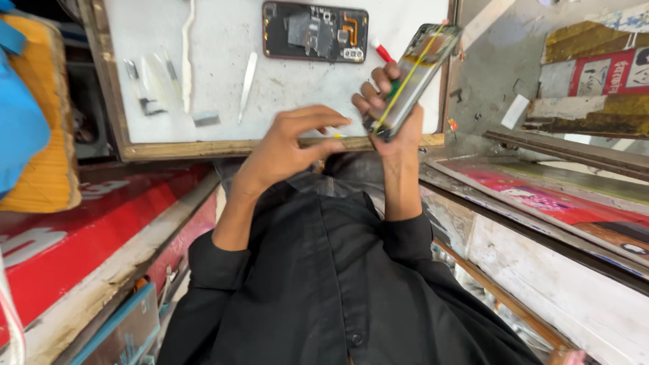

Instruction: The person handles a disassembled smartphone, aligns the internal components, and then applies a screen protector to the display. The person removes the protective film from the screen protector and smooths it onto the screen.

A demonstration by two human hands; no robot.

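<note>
The right hand (395, 115) grips an opened phone frame (414, 78), tilted, above the near wooden edge of the desk (223, 74); its fingers (372, 91) wrap round the frame's side. The left hand (291, 145) hovers just beside the frame, fingers curled and pinched on nothing I can make out. Another opened phone (316, 31) lies flat beyond the frame, white pry tools (247, 84) to its left; the step looks like inspecting or peeling along the frame, calling for a fine pinch

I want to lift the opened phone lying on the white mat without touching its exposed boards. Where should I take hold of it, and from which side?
Grip the opened phone by its two long edges, coming down from above. It lies flat on the white mat with its bare parts facing up, so only the thin dark frame is likely safe. The white pry tool lies close by one long edge, so fingers need care there.
</note>
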